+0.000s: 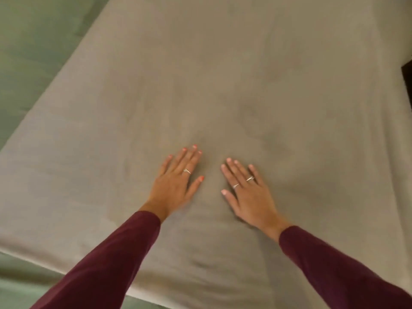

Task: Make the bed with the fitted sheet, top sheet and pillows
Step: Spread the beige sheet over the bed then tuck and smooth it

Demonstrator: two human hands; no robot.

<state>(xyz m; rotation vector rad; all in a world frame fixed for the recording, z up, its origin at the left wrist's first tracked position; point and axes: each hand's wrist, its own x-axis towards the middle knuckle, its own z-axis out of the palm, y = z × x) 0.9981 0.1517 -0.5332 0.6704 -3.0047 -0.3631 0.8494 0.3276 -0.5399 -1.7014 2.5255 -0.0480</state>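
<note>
A taupe sheet (223, 74) lies spread over the whole bed, mostly smooth, with faint creases near the middle and soft folds along the near edge. My left hand (176, 184) lies flat on it, palm down, fingers straight and spread. My right hand (247, 192) rests flat beside it, a little to the right, fingers also straight. Both hands wear rings, and both arms are in dark red sleeves. No pillows are in view.
Greenish floor (29, 52) runs along the bed's left side and shows again at the bottom left corner. A dark object (406, 72) peeks in at the right edge, beyond the bed.
</note>
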